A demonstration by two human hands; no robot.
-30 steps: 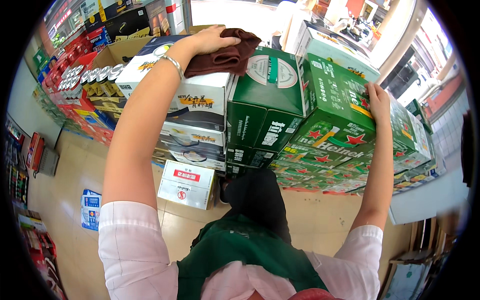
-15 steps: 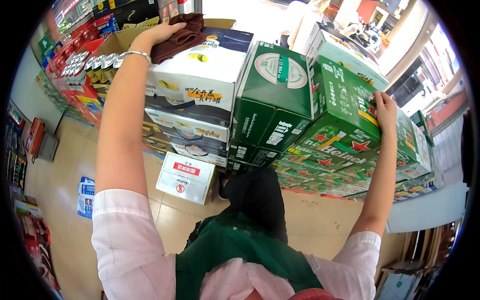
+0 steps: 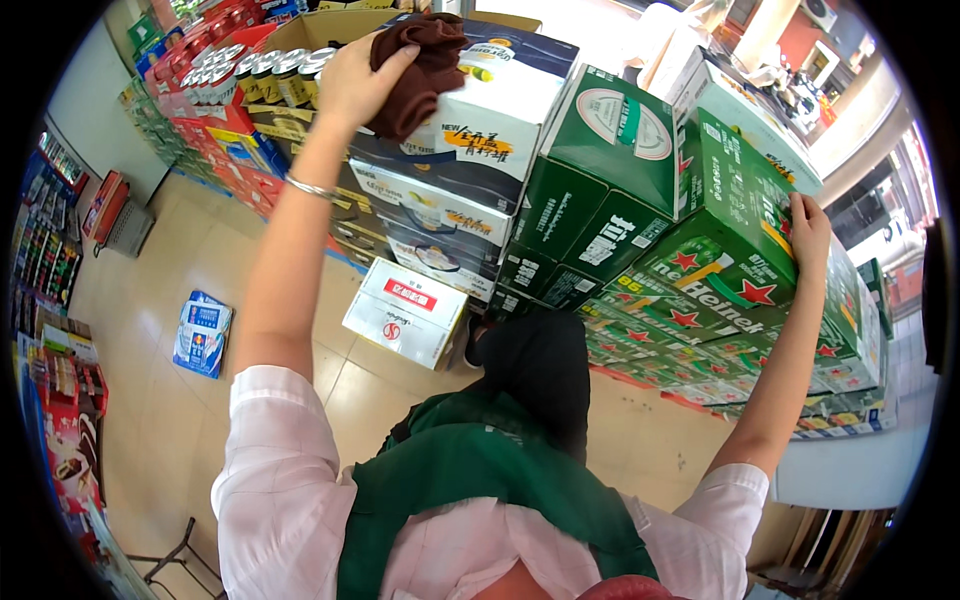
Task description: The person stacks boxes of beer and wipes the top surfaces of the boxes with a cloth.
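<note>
My left hand (image 3: pixel 362 85) is closed on a bunched brown cloth (image 3: pixel 425 75). The cloth hangs against the near left corner of a white and dark blue beer carton (image 3: pixel 520 85), the top one of a stack. My right hand (image 3: pixel 810 232) lies at the right side of a green beer carton (image 3: pixel 725 190) with red stars. Its fingers are bent together and pressed on the carton's top; what lies under the fingertips is hidden. Between these two stacks stands a darker green carton (image 3: pixel 640 120) with a round pale label on its top.
Cans (image 3: pixel 290 80) stand in an open carton at the left, by red packs. A white carton (image 3: pixel 405 312) sits on the tiled floor beside my leg, and a blue and white pack (image 3: pixel 203 335) lies farther left. A pale green carton (image 3: pixel 750 115) rests at the back right.
My left hand has drawn the cloth nearer, off the carton's top to its front left corner. My right hand keeps its place on the green carton. The whole view has shifted.
</note>
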